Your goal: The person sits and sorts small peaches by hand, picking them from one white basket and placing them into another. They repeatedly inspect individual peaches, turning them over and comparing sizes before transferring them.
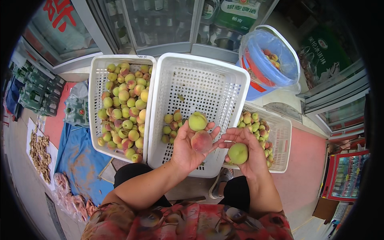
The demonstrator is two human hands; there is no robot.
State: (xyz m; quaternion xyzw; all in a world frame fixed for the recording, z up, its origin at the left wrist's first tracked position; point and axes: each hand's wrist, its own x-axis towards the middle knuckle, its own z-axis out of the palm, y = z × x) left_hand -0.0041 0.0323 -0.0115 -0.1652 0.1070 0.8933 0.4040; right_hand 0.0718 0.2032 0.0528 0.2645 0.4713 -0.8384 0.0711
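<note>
My left hand (pixel 189 147) is palm up and holds two peaches, a green one (pixel 197 121) and a red one (pixel 201 141) below it. A green peach (pixel 238 153) rests in my right hand (pixel 247 147), whose fingertips come close to those of my left. Both hands are above the near part of a white perforated plastic crate (pixel 204 67), which holds a small group of peaches (pixel 173 123) at its left side. Left of it stands a white crate (pixel 93 99) with many peaches (pixel 124 105). Behind my right hand, a lower white crate (pixel 283 139) contains smaller-looking peaches (pixel 255 126).
A blue bucket (pixel 255 90) lined with clear plastic holds some peaches at the upper right. Glass doors (pixel 168 27) stand beyond the crates. Wrapped bottles (pixel 76 111), a blue sheet (pixel 78 162) and ginger-like roots (pixel 40 154) lie to the left.
</note>
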